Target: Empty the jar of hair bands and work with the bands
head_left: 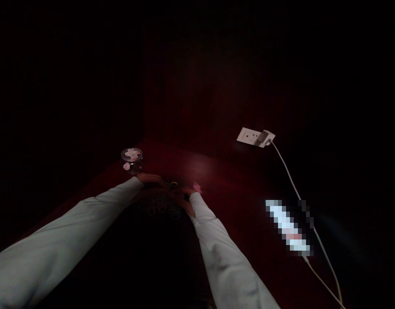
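The scene is very dark. Both my arms in pale sleeves reach forward over a dark reddish wooden table. My left hand and my right hand meet near the middle, over a faint pile of small ring-like things, possibly hair ties. A small yellowish loop lies between the hands. A small pink thing sits at my right hand's far side. Whether either hand grips anything is hidden by the dark. A small clear jar with pink pieces inside stands just beyond my left hand.
A white wall socket with a white charger plug is on the dark wall at the right. Its white cable runs down to a blurred lit phone lying on the table, and on past the front right edge.
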`<state>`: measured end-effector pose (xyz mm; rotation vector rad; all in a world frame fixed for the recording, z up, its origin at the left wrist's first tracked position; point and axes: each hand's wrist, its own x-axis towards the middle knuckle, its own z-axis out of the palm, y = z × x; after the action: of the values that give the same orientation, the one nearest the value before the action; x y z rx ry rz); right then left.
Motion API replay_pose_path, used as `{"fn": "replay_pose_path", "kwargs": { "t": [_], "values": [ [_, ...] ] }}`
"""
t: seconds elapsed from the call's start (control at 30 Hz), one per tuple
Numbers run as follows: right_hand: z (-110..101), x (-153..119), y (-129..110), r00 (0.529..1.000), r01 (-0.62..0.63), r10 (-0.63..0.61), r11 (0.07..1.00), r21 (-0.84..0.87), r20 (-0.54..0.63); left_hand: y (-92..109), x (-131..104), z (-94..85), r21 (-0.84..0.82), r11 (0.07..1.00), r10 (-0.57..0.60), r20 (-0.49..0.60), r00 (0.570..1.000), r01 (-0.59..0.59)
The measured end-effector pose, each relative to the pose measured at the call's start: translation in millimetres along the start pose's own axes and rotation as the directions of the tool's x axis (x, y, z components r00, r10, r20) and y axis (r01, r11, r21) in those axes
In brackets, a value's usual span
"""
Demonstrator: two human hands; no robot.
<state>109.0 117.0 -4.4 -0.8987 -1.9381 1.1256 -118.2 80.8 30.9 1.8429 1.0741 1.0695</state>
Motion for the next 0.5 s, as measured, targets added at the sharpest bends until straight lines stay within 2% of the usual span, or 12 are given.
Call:
{"fn": "replay_pose_path", "kwargs": {
  "t": [0.17,0.3,0.4,0.5],
  "values": [
    [-9.9,-7.9,-8.1,1.000,-0.003,0.003,0.997,-0.073,-0.008,-4.9,-1.1,-2.4,0.141,0.989,0.030,0.059,0.998,-0.039],
    [-19.0,-6.2,-12.8,0.995,0.029,-0.051,0.965,-0.259,-0.081,-9.8,-1.7,-6.9,0.271,0.961,0.033,0.084,0.996,-0.055],
    [-23.7,-10.8,-12.8,0.979,0.079,-0.148,0.910,-0.407,-0.140,-9.0,-2.7,-8.5,0.354,0.925,0.117,0.089,0.989,-0.141],
    [-19.7,-18.7,-10.8,0.964,0.091,-0.204,0.859,-0.504,-0.172,-8.3,-3.5,-7.9,0.428,0.867,0.226,0.117,0.967,-0.254]
  ]
}}
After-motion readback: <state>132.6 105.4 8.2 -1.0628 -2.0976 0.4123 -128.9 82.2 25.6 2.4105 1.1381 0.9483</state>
